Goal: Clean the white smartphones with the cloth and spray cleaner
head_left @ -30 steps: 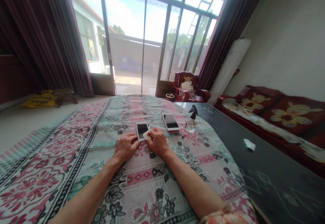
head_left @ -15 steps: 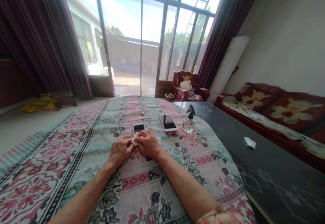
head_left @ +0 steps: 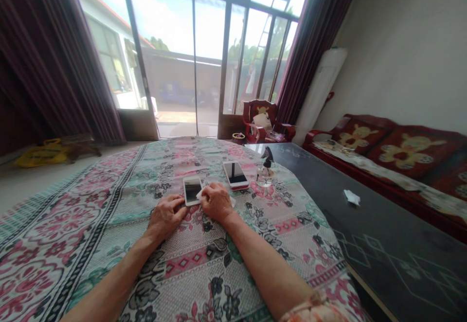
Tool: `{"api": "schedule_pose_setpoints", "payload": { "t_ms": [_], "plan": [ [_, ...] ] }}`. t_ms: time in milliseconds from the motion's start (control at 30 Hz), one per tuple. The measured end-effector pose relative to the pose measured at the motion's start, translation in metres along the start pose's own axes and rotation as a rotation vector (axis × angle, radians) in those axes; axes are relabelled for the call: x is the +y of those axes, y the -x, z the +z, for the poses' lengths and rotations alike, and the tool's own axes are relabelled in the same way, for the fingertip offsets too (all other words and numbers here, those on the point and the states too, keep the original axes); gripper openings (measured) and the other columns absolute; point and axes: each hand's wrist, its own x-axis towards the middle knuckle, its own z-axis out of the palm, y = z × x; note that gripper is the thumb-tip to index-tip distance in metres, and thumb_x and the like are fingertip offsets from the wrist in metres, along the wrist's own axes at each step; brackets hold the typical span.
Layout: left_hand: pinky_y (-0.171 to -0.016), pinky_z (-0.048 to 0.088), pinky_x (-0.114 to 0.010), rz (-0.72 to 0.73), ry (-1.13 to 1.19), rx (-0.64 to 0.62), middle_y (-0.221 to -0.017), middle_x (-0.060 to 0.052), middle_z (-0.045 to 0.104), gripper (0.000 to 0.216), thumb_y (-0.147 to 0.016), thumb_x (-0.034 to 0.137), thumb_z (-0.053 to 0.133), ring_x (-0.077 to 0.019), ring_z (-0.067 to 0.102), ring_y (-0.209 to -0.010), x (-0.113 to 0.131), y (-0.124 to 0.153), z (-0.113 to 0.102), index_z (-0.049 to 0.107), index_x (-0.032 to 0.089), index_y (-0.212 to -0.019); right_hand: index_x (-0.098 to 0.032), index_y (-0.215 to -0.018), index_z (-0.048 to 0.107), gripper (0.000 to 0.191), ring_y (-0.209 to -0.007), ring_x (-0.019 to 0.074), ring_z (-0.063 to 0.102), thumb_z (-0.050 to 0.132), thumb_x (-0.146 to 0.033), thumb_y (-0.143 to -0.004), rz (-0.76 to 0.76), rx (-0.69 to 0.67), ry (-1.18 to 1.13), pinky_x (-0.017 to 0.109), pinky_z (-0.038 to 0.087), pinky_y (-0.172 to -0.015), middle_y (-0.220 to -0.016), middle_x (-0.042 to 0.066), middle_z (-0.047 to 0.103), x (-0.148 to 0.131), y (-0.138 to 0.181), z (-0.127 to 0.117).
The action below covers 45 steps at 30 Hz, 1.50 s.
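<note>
A small white phone [head_left: 192, 189] lies face up on the flowered cloth [head_left: 109, 215]. My left hand [head_left: 166, 216] rests on the cloth with its fingertips against the phone's near left corner. My right hand [head_left: 216, 201] is closed on a small white wipe [head_left: 200, 195] at the phone's right edge. A second, larger phone [head_left: 235, 174] with a red rim lies just beyond and to the right.
A small clear spray bottle [head_left: 264, 173] with a black top stands right of the larger phone. A crumpled white paper [head_left: 351, 197] lies on the dark glass table [head_left: 383, 244]. A red sofa [head_left: 401, 156], a red chair [head_left: 260, 120], curtains and glass doors lie beyond.
My right hand with the wipe slid left over the small phone's screen, then back to its right edge. The left hand stayed at the phone's near corner. The view shifted slightly right.
</note>
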Motion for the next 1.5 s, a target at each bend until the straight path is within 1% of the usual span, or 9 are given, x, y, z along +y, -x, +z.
{"api": "schedule_pose_setpoints", "payload": {
  "t_ms": [67,300,467,567,700,1000,1100,1200,1500],
  "plan": [
    [-0.093,0.047,-0.035,-0.015,0.006,0.004,-0.105,-0.005,0.07,0.027,-0.078,0.035,0.055,-0.0232,0.063,-0.099,0.0,0.0,0.0,0.074,0.022,-0.092,-0.021,-0.084,0.069,0.012,-0.09,0.0191,0.052,0.057,-0.019,-0.081,-0.023,0.001,-0.003,0.031,0.039,-0.083,-0.089,0.004,0.062,0.002,0.001,0.001],
    [-0.094,0.046,-0.034,-0.05,0.018,0.001,-0.106,-0.005,0.069,0.029,-0.076,0.036,0.055,-0.0232,0.062,-0.101,0.001,0.0,0.0,0.074,0.021,-0.093,-0.025,-0.094,0.068,0.015,-0.096,0.0167,0.052,0.054,-0.028,-0.089,-0.282,-0.048,-0.05,0.03,0.037,-0.089,-0.099,0.002,0.062,-0.005,0.001,0.004],
    [-0.093,0.046,-0.033,-0.042,0.0,-0.009,-0.106,-0.004,0.069,0.028,-0.077,0.031,0.052,-0.0223,0.062,-0.1,0.002,0.0,-0.002,0.074,0.023,-0.092,-0.027,-0.096,0.067,0.016,-0.095,0.0168,0.052,0.052,-0.031,-0.091,-0.329,-0.086,-0.047,0.03,0.037,-0.089,-0.102,0.001,0.062,-0.016,-0.001,0.005],
    [-0.092,0.047,-0.032,-0.039,-0.001,-0.011,-0.105,-0.003,0.069,0.027,-0.076,0.03,0.052,-0.0218,0.062,-0.099,0.001,0.0,-0.001,0.074,0.025,-0.091,-0.026,-0.094,0.068,0.015,-0.096,0.017,0.053,0.054,-0.031,-0.09,-0.301,-0.09,-0.055,0.031,0.037,-0.089,-0.103,0.002,0.062,-0.02,-0.002,0.008],
    [-0.093,0.047,-0.032,-0.038,-0.013,0.005,-0.106,-0.004,0.069,0.027,-0.076,0.032,0.055,-0.0224,0.062,-0.101,0.0,0.0,0.0,0.074,0.023,-0.092,-0.024,-0.092,0.068,0.013,-0.095,0.0176,0.053,0.057,-0.025,-0.085,-0.208,-0.064,-0.054,0.03,0.038,-0.088,-0.099,0.002,0.062,-0.017,-0.003,0.008],
    [-0.095,0.046,-0.035,-0.048,-0.002,-0.005,-0.107,-0.005,0.069,0.028,-0.077,0.037,0.057,-0.0231,0.062,-0.101,0.006,0.0,-0.004,0.074,0.023,-0.093,-0.023,-0.087,0.07,0.016,-0.09,0.0177,0.054,0.054,-0.021,-0.083,0.028,-0.026,-0.021,0.028,0.04,-0.082,-0.091,0.004,0.063,0.008,-0.007,0.003],
    [-0.095,0.046,-0.035,-0.049,0.004,-0.011,-0.109,-0.005,0.069,0.03,-0.078,0.042,0.059,-0.0236,0.061,-0.103,0.007,0.0,-0.005,0.073,0.024,-0.097,-0.023,-0.09,0.07,0.016,-0.092,0.0185,0.054,0.055,-0.022,-0.083,0.051,-0.022,-0.016,0.029,0.039,-0.082,-0.094,0.004,0.064,0.006,-0.006,0.004],
    [-0.095,0.046,-0.035,-0.056,0.01,-0.006,-0.111,-0.006,0.068,0.034,-0.082,0.045,0.054,-0.0233,0.061,-0.104,0.005,-0.001,-0.002,0.071,0.023,-0.1,-0.022,-0.092,0.069,0.016,-0.095,0.02,0.054,0.056,-0.022,-0.083,0.074,-0.024,-0.014,0.031,0.039,-0.083,-0.095,0.006,0.065,0.0,-0.005,0.004],
    [-0.106,0.038,-0.04,-0.023,-0.015,0.036,-0.127,-0.008,0.061,0.035,-0.086,0.031,0.043,-0.0249,0.054,-0.118,-0.007,-0.004,0.013,0.067,0.02,-0.109,-0.021,-0.088,0.07,0.016,-0.092,0.0195,0.057,0.056,-0.02,-0.081,0.085,-0.04,-0.054,0.03,0.04,-0.084,-0.091,0.007,0.067,-0.004,-0.006,0.007]
  ]
}}
